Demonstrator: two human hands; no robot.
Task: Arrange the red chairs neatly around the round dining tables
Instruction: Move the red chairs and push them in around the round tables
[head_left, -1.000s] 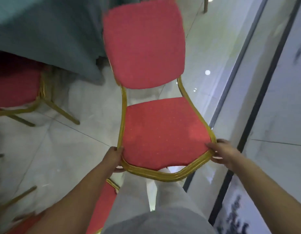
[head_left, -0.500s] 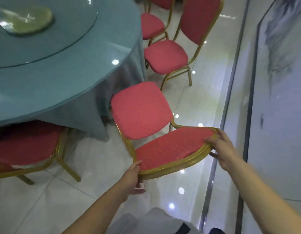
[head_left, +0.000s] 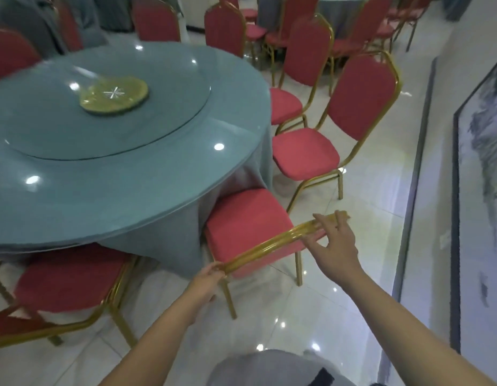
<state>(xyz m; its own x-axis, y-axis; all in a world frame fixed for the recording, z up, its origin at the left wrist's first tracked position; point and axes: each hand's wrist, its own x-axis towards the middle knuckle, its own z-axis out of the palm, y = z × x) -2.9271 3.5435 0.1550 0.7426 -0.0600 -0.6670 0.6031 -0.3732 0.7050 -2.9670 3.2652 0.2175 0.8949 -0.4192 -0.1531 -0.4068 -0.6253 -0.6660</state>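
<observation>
1. The red chair (head_left: pixel 247 215) stands on all its legs at the near right edge of the round table (head_left: pixel 158 176). The front of its seat is tucked under the hanging tablecloth (head_left: pixel 169 246).
2. The left hand (head_left: pixel 208 277) is curled around the left end of the gold top rail (head_left: pixel 264 246) and grips it.
3. The right hand (head_left: pixel 335 240) is at the rail's right end, with its fingers laid over the top and the thumb below. It looks like a loose hold rather than a firm one.
4. Risk: with the grip this uneven, a push from the left side alone could twist the chair, leaving it skewed to the table edge.
5. Risk: the seat already presses into the cloth. Shoving further could drag or bunch the skirt and pull the covering off-centre.
6. Risk: the left neighbour chair (head_left: pixel 66 277) sits close by, and the right neighbour chair (head_left: pixel 306 157) sits angled. A sideways slide could knock their frames together or leave uneven gaps.
7. Risk: the tiled floor (head_left: pixel 339 288) looks glossy, so the legs may skid further than intended.
</observation>
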